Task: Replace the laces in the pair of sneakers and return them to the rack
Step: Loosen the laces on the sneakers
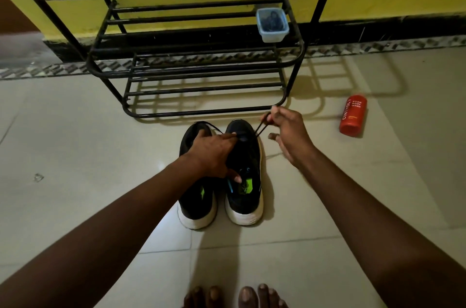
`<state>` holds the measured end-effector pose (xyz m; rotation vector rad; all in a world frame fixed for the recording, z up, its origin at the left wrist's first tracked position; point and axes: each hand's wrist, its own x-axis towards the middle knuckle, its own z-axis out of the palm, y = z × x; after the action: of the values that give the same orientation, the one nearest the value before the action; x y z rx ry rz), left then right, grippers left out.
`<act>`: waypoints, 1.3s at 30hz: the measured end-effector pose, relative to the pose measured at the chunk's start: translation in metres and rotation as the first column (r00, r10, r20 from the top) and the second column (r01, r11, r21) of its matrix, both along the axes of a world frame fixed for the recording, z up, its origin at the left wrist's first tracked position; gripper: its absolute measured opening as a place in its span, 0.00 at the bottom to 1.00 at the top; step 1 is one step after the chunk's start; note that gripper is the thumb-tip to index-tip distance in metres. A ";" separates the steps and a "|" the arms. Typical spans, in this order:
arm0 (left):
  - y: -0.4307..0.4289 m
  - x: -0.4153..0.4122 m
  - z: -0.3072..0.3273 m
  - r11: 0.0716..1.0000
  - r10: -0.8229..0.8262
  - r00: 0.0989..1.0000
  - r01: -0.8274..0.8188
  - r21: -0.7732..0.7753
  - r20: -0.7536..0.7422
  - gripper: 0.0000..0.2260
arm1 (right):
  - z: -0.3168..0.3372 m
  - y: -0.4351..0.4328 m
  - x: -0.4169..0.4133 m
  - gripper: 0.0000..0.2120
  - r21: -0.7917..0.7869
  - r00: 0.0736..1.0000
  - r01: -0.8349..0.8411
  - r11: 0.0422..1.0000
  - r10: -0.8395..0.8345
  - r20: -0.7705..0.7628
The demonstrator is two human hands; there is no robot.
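Two black sneakers with white soles stand side by side on the tiled floor, toes toward the rack. My left hand (214, 154) reaches across the left sneaker (195, 204) and presses on the tongue of the right sneaker (245, 196), thumb inside its opening. My right hand (287, 131) pinches a black lace (259, 128) between thumb and forefinger, pulled taut up and to the right from the right sneaker's front eyelets. Another strand of lace loops over the toe of the left sneaker.
A black metal shoe rack (201, 68) stands against the yellow wall just beyond the sneakers. A clear plastic container (272, 24) with dark contents sits on its middle shelf. An orange body wash bottle (353, 115) lies on the floor at right. My bare toes (234, 296) show at the bottom.
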<state>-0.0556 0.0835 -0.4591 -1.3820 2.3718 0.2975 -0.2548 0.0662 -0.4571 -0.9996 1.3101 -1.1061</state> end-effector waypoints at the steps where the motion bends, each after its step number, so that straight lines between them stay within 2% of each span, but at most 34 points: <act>1: 0.000 0.000 0.000 1.000 0.000 1.000 0.000 -0.002 -0.001 0.50 | -0.002 0.004 0.001 0.14 0.116 0.984 0.003 0.993 -0.023 0.178; 2: 0.001 0.000 0.000 1.000 0.000 1.000 0.000 -0.004 -0.002 0.50 | -0.004 0.008 0.001 0.12 0.187 0.961 -0.033 0.982 -0.020 0.277; 3: 0.001 0.000 0.000 1.000 -0.002 1.000 0.002 -0.004 -0.004 0.50 | -0.007 0.012 0.000 0.10 0.204 0.960 -0.080 0.976 0.020 0.280; 4: 0.000 -0.001 0.001 1.000 -0.002 1.000 0.002 -0.001 -0.007 0.50 | -0.011 0.015 -0.001 0.09 0.175 0.978 -0.125 0.977 0.092 0.186; 5: 0.000 -0.001 0.001 1.000 -0.001 1.000 0.001 0.004 -0.011 0.49 | -0.014 0.019 -0.003 0.13 0.118 0.984 -0.176 0.977 0.178 -0.008; 6: 0.000 -0.001 0.001 1.000 0.000 1.000 0.000 0.009 -0.010 0.49 | -0.018 0.021 -0.005 0.17 0.053 0.940 -0.239 0.970 0.244 -0.237; 8: -0.001 -0.002 0.003 1.000 -0.003 1.000 0.003 0.016 0.003 0.49 | -0.018 0.023 -0.005 0.24 -0.034 0.750 -0.424 0.905 0.330 -0.574; 10: 0.000 -0.002 0.004 1.000 -0.010 1.000 0.009 0.022 0.011 0.49 | -0.014 0.022 -0.007 0.25 -0.045 0.589 -0.564 0.825 0.363 -0.722; 13: 0.000 -0.003 0.006 1.000 -0.013 1.000 0.013 0.026 0.013 0.48 | -0.015 0.018 -0.009 0.05 -0.023 0.412 -0.643 0.766 0.321 -0.853; 14: 0.000 -0.004 0.006 1.000 -0.013 1.000 0.012 0.026 0.015 0.48 | -0.017 0.019 -0.009 0.03 -0.039 0.417 -0.640 0.768 0.304 -0.857; 15: 0.000 -0.004 0.006 1.000 -0.012 1.000 0.012 0.023 0.017 0.48 | -0.020 0.019 -0.008 0.04 -0.077 0.461 -0.616 0.784 0.279 -0.843; 17: 0.000 -0.003 0.004 1.000 -0.009 1.000 0.009 0.018 0.015 0.48 | -0.017 0.020 -0.007 0.08 -0.244 0.677 -0.457 0.855 0.156 -0.719; 18: -0.001 -0.002 0.002 1.000 -0.005 1.000 0.005 0.020 0.008 0.48 | -0.013 0.020 -0.007 0.09 -0.318 0.813 -0.316 0.894 0.081 -0.577; 19: -0.001 -0.001 0.001 1.000 0.002 1.000 -0.002 0.024 0.000 0.48 | -0.008 0.018 -0.009 0.11 -0.327 0.927 -0.155 0.932 0.023 -0.375; 20: -0.001 0.000 0.000 1.000 0.007 1.000 -0.007 0.027 -0.007 0.49 | -0.002 0.017 -0.010 0.12 -0.261 0.991 -0.020 0.965 -0.015 -0.134; 21: -0.001 0.001 -0.001 1.000 0.009 1.000 -0.008 0.029 -0.011 0.49 | 0.001 0.015 -0.010 0.12 -0.172 0.998 0.054 0.984 -0.045 0.054; 22: -0.001 0.001 -0.001 1.000 0.009 1.000 -0.009 0.030 -0.015 0.49 | 0.002 0.015 -0.012 0.13 -0.109 0.985 0.082 0.991 -0.064 0.163; 23: -0.001 0.001 -0.002 1.000 0.010 1.000 -0.009 0.029 -0.018 0.49 | 0.002 0.014 -0.014 0.13 -0.079 0.982 0.091 0.993 -0.077 0.170; 24: -0.001 0.001 -0.002 1.000 0.011 1.000 -0.010 0.029 -0.019 0.49 | 0.002 0.015 -0.016 0.14 -0.079 0.990 0.084 0.993 -0.074 0.119; 25: -0.001 0.001 -0.002 0.999 0.010 1.000 -0.010 0.031 -0.016 0.50 | -0.002 0.013 -0.019 0.12 -0.112 0.999 0.053 0.992 -0.053 -0.005; 26: -0.002 0.001 -0.003 0.999 0.012 1.000 -0.011 0.035 -0.012 0.50 | -0.002 0.015 -0.023 0.08 -0.167 0.980 -0.018 0.986 -0.015 -0.198; 27: -0.002 0.001 -0.003 0.999 0.015 1.000 -0.014 0.040 -0.011 0.50 | -0.005 0.015 -0.028 0.06 -0.194 0.902 -0.140 0.971 0.044 -0.430; 28: -0.002 0.001 -0.004 0.999 0.018 1.000 -0.018 0.042 -0.011 0.51 | -0.008 0.015 -0.032 0.08 -0.154 0.758 -0.290 0.944 0.128 -0.640; 29: -0.002 0.001 -0.004 0.999 0.020 1.000 -0.020 0.043 -0.009 0.51 | -0.010 0.016 -0.035 0.10 -0.057 0.589 -0.424 0.904 0.227 -0.776; 30: -0.002 0.001 -0.004 0.999 0.019 1.000 -0.019 0.043 -0.003 0.51 | -0.012 0.018 -0.035 0.09 0.032 0.470 -0.518 0.855 0.316 -0.824; 31: -0.002 0.000 -0.003 0.999 0.017 1.000 -0.018 0.042 0.004 0.51 | -0.013 0.020 -0.034 0.07 0.051 0.434 -0.565 0.823 0.350 -0.830; 32: -0.003 0.001 -0.003 0.999 0.017 1.000 -0.018 0.042 0.006 0.51 | -0.013 0.022 -0.033 0.07 0.016 0.466 -0.564 0.826 0.334 -0.819; 33: -0.002 0.001 -0.003 0.999 0.018 1.000 -0.018 0.043 0.005 0.51 | -0.015 0.023 -0.034 0.08 -0.053 0.542 -0.515 0.856 0.277 -0.793; 35: -0.002 0.001 -0.004 0.999 0.020 1.000 -0.020 0.042 0.005 0.50 | -0.017 0.021 -0.038 0.13 -0.170 0.692 -0.317 0.933 0.105 -0.715; 36: -0.002 0.001 -0.004 0.999 0.021 1.000 -0.021 0.042 0.007 0.50 | -0.017 0.021 -0.042 0.13 -0.202 0.738 -0.215 0.956 0.023 -0.675; 38: -0.002 0.001 -0.005 0.999 0.025 1.000 -0.025 0.043 0.005 0.50 | -0.021 0.021 -0.049 0.11 -0.190 0.754 -0.068 0.979 -0.074 -0.653; 39: -0.002 0.001 -0.005 0.999 0.028 1.000 -0.028 0.046 -0.005 0.50 | -0.026 0.022 -0.051 0.10 -0.161 0.735 -0.051 0.986 -0.072 -0.674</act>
<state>-0.0541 0.0815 -0.4641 -1.3964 2.3368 0.3615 -0.3062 0.0879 -0.4830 -1.6304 1.8199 -0.8883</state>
